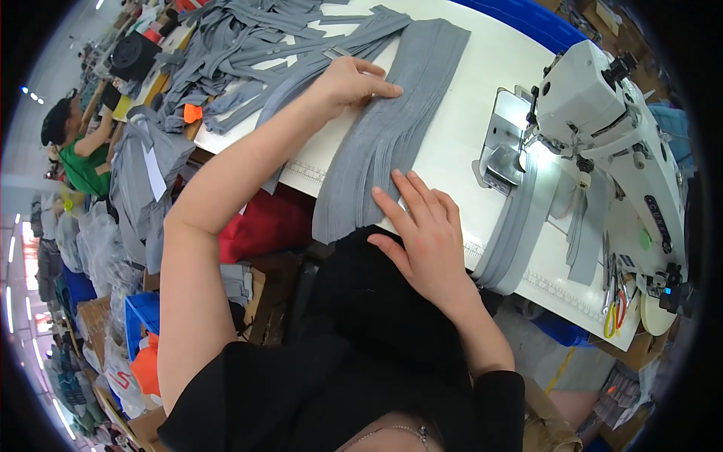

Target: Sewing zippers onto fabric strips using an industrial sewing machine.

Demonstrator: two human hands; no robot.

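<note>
A long stack of grey fabric strips [422,64] lies across the white table before me, its layers fanned along the near part. My left hand [352,84] is over the stack's left edge, thumb stretched onto the fabric, fingers bent and apart from it. Beside its knuckles a small metal piece [336,52] shows; whether the hand touches it, I cannot tell. At the stack's near right edge my right hand [423,230] lies with fingers spread, the fingertips touching the layers.
A white sewing machine [595,98] stands at right, with more grey strips [514,241] under its lit needle area. Scissors [619,301] lie at the table's near right. Loose grey strips [233,45] pile up at far left. A co-worker in green [84,154] is beyond.
</note>
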